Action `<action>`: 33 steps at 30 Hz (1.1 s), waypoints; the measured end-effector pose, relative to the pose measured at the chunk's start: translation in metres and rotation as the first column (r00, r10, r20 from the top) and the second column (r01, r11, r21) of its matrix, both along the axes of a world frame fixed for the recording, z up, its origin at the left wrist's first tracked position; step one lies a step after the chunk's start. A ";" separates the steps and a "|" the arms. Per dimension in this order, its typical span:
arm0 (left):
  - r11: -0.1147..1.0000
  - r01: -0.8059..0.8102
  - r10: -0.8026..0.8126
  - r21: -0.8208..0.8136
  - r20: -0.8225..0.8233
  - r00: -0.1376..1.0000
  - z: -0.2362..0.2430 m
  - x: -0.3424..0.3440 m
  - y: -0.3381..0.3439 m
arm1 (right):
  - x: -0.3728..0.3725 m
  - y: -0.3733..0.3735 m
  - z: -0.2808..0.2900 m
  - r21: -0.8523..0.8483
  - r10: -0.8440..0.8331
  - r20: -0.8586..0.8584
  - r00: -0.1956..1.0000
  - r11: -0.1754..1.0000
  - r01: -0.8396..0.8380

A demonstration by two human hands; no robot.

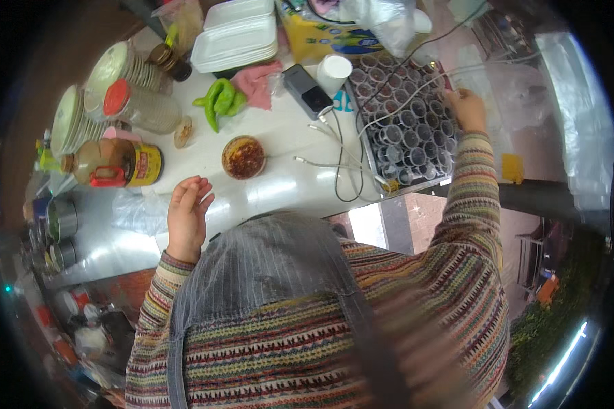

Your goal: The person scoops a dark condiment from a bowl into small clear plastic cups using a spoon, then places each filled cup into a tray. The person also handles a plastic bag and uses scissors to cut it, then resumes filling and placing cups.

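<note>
My left hand [188, 217] is raised over the front edge of the steel counter, its fingers loosely bent and apart with nothing in them. Beyond it sits a round tub of red-brown chili sauce or paste [244, 157]. At the right, my right hand [466, 109] has its fingers curled at the right rim of a dark tray [366, 144]; the fingertips are partly hidden. Many small clear cups [411, 138] with dark contents stand packed in that tray. Pale and black cables [341, 165] trail across the counter and over the cups.
Left: a large sauce jug [116, 162], a red-lidded jar [147, 109] and stacked plates [109, 68]. Behind: green peppers [222, 101], a pink cloth [258, 83], white foam trays [235, 44], a dark power bank [307, 91] and a white cup [334, 72]. Plastic bags [576, 123] hang right.
</note>
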State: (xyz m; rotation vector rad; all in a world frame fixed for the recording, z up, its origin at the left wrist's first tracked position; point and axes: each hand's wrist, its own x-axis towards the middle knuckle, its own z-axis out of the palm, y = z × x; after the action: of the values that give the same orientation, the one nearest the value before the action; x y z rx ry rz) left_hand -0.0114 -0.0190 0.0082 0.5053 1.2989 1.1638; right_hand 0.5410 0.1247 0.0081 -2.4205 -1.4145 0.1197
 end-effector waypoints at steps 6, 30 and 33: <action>1.000 -0.009 0.009 -0.027 0.026 1.000 -0.003 0.002 0.000 | -0.078 -0.016 0.053 0.226 0.381 -0.311 0.870 0.919 -0.322; 1.000 -0.010 0.011 -0.017 0.075 0.997 0.003 -0.015 -0.006 | -0.309 0.031 0.003 0.328 0.871 -0.048 0.489 0.476 -0.816; 0.982 0.168 -0.174 0.092 0.063 0.983 0.010 -0.004 0.011 | -0.325 -0.011 0.027 0.438 0.954 -0.050 0.297 0.288 -0.852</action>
State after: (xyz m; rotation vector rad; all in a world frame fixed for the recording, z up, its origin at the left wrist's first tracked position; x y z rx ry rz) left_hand -0.0152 -0.0083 0.0184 0.6216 1.1256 1.0873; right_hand 0.2157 0.1140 0.0353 -0.9202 -2.2549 0.4618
